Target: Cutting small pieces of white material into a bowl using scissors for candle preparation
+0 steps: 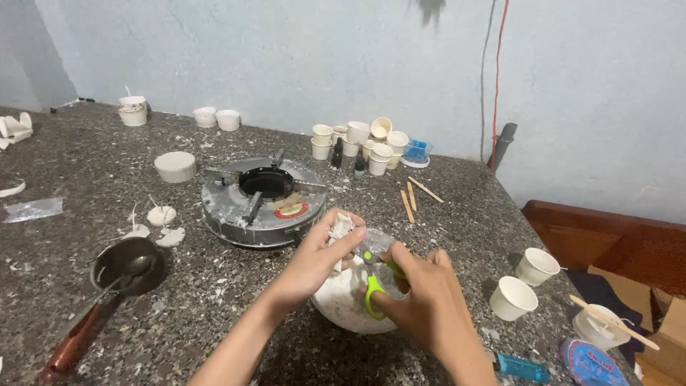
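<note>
now left hand (325, 250) pinching white wax chunk (341, 227); right hand (421, 286) gripping green scissors (374, 280).

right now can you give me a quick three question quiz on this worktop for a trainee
1. True or false: the right hand holds green-handled scissors.
2. What does the left hand pinch? A) a white waxy lump B) a wooden stick C) a blue lighter
3. What lies under both hands?

Key:
1. True.
2. A.
3. A white bowl, in front of the round metal stove on the speckled table.
</note>
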